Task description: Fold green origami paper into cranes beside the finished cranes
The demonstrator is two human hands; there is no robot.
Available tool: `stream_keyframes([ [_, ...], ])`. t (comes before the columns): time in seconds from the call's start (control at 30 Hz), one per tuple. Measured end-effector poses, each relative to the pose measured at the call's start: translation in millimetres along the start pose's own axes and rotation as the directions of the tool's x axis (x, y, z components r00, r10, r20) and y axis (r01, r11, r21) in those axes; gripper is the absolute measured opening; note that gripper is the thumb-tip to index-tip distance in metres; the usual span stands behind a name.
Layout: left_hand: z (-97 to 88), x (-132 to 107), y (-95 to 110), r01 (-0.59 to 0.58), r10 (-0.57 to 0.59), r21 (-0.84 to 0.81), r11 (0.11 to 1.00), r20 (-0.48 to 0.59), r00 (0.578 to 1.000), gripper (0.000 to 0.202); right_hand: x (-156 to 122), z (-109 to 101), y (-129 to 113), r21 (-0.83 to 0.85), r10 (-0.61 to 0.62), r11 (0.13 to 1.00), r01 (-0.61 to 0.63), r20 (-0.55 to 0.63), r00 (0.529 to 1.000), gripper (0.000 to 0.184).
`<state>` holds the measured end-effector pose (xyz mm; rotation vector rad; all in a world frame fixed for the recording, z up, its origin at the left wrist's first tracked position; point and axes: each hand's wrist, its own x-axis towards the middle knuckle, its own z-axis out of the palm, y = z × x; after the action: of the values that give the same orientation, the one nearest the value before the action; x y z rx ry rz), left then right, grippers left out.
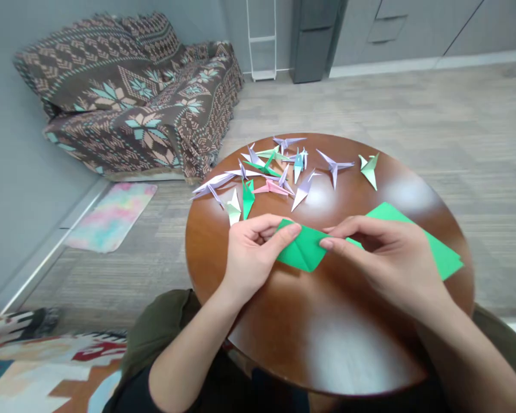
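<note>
The fingers of the left hand were closed in a pinch, thumb on top, on the left end of a folded green origami paper. The right hand had its thumb and forefinger drawn together at the paper's right corner, so the piece was held between both hands above the round wooden table, a crease showing across its face. A bit of green also showed under the right hand's fingers; whether it belonged to the same piece could not be told. Just beyond the right hand, partly hidden by it, lay flat green paper. Farther across the tabletop, origami cranes were clustered: a pink crane among purple ones, a bright green crane near the left hand, and a teal crane behind. A purple crane and a pale green crane sat apart to the right. Past the table stood a sofa under a patterned throw, with a pastel mat on the grey floor before it.
</note>
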<state>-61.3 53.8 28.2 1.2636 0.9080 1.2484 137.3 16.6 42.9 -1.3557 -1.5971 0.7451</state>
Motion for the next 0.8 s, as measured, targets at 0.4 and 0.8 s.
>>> stream_keyframes([
  [0.4, -6.1, 0.1, -5.9, -0.123, 0.126, -0.035, 0.992, 0.072, 0.989, 0.020, -0.3, -0.2, 2.8, 0.009, 0.016, 1.000, -0.016, 0.006, 1.000, 0.018],
  [0.8, -0.3, -0.8, 1.0, -0.026, 0.029, 0.068, 0.997, -0.047, 0.998, 0.017, -0.5, -0.5, 0.6, -0.038, -0.030, 0.999, 0.029, -0.019, 0.999, 0.015],
])
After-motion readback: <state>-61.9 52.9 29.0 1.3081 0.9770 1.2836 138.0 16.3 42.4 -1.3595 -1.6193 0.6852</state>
